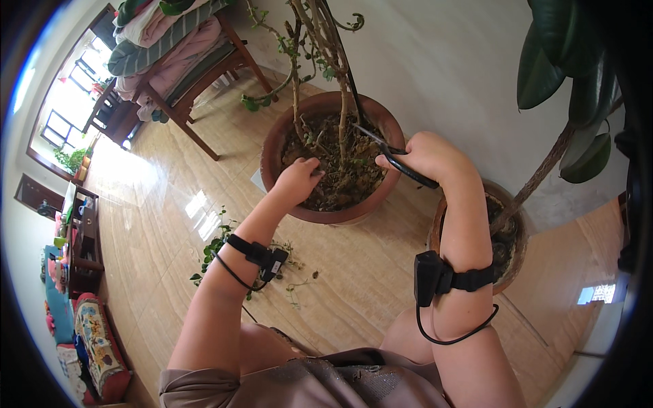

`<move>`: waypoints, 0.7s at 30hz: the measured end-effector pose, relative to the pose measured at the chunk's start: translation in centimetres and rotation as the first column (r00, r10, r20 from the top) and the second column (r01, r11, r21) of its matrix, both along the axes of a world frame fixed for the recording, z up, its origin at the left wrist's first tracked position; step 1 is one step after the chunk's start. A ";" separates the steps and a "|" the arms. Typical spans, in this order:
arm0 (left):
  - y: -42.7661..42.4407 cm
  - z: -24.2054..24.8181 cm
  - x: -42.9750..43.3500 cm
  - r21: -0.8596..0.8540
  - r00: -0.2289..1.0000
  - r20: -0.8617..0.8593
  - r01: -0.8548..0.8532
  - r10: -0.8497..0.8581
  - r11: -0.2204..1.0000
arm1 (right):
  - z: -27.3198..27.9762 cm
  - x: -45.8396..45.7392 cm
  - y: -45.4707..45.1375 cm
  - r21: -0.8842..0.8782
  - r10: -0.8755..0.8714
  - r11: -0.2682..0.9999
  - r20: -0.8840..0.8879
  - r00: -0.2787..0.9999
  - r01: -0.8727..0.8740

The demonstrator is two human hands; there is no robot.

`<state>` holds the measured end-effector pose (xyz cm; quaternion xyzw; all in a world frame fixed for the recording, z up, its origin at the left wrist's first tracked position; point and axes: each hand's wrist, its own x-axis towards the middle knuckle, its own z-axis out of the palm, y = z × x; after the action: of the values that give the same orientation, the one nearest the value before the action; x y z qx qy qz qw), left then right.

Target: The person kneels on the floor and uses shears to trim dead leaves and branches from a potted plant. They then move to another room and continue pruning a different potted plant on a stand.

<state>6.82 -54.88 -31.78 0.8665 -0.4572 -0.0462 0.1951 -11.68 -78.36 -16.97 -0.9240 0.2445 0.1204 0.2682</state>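
Observation:
A round terracotta pot [331, 217] filled with soil and dry debris [347, 188] stands before me, with several woody stems [343, 117] rising from it. Over the soil at the pot's left side is my left hand [298, 181], its fingertips pinched together near a small dark bit; whether it holds that bit I cannot tell. My right hand [426, 158], at the pot's right rim, grips black-handled scissors or shears [390, 153]. Their metal blades point up and left over the soil, close to a dark upright rod [352, 81].
Cut leafy sprigs [217, 247] lie on the tiled floor [173, 275] beneath my left forearm. A second pot [515, 265] with a rubber plant [541, 158] stands at right by the wall [438, 61]. At upper left is a wooden chair [183, 127] piled with bedding.

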 end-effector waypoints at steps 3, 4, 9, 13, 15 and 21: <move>0.6 3.1 -1.1 -0.044 0.985 -0.166 -0.048 0.040 0.998 | -0.6 0.1 -0.2 -0.005 -0.003 1.000 0.072 0.997 0.003; 1.1 3.9 -2.1 -0.097 0.948 -0.318 -0.043 0.010 0.994 | -0.8 0.1 -0.3 -0.007 -0.005 1.000 0.070 0.998 0.005; 3.6 5.3 -7.3 -0.005 0.778 -0.548 0.363 -0.306 0.932 | -0.9 0.2 -0.4 0.001 -0.027 1.000 0.077 0.997 0.027; 4.6 4.2 -10.0 0.134 0.768 -0.490 0.535 -0.414 0.834 | 0.2 -0.1 -0.1 -0.005 -0.035 0.999 0.021 0.999 0.035; 5.1 4.2 -10.5 0.235 0.710 -0.617 0.577 -0.339 0.782 | 0.7 -0.1 0.1 -0.007 -0.034 0.999 -0.008 0.999 0.034; 3.3 4.0 -5.1 0.377 0.865 -0.462 0.392 -0.196 0.839 | 0.9 -0.4 0.2 -0.015 -0.052 0.999 0.007 0.999 0.052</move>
<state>1.69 -51.58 -27.75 0.7759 -0.5129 -0.3615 0.0655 -12.11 -78.12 -16.05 -0.9197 0.2685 0.1084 0.2650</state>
